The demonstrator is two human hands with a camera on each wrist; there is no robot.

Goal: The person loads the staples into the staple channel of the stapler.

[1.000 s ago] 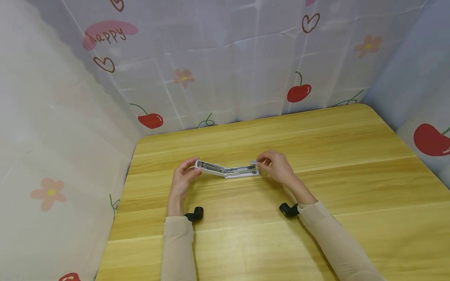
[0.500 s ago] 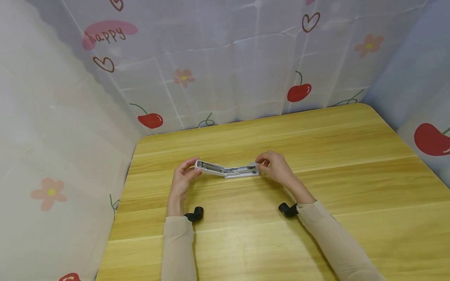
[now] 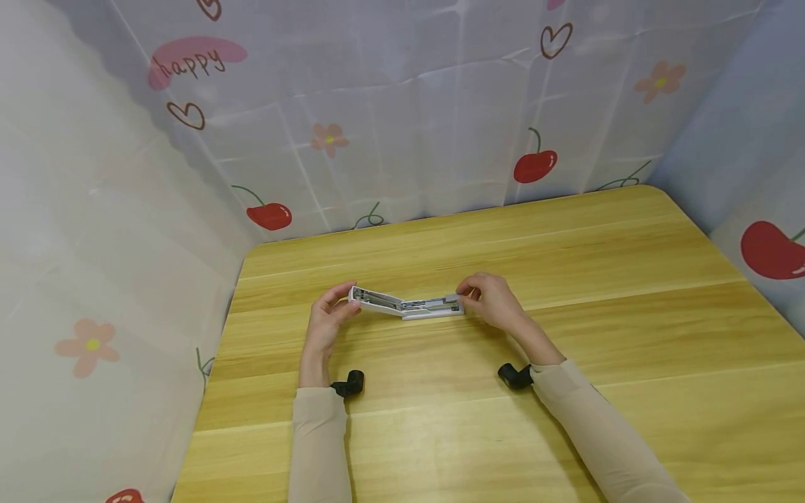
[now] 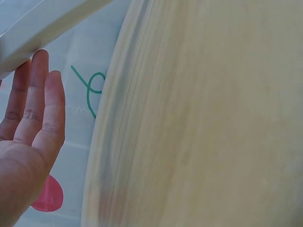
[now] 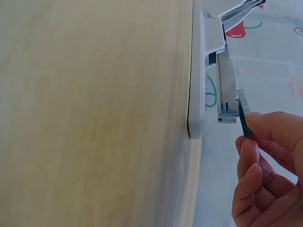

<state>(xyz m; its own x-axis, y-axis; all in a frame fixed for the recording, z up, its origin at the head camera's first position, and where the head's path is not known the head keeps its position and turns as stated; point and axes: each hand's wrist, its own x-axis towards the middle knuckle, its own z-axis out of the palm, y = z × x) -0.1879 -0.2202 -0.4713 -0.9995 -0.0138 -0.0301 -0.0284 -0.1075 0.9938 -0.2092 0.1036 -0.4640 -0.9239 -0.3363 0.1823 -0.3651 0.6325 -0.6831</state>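
Stapler halves are gaping wide apart on the desk, the white stapler lying lengthwise across the middle, between the two hands. Its base is resting on the wood, and its upper half is slanting up toward the person's left. The left hand is gripping the tip of that raised half, thumb pressing on the near side and fingers reaching round behind; from the left wrist, fingertips are showing against the white casing. The right hand is pinching a short staple strip between thumb and fingers, the other fingers curling in underneath. That strip is hanging right by the free end of the stapler's metal channel, though I cannot tell whether the two are touching. Beige sleeves are covering both forearms, and a small black camera is sitting at each wrist, one by the left cuff and one by the right. Behind the desk a pale curtain is hanging, carrying printed cherries, flowers, brown hearts and the word "happy" over a pink patch.
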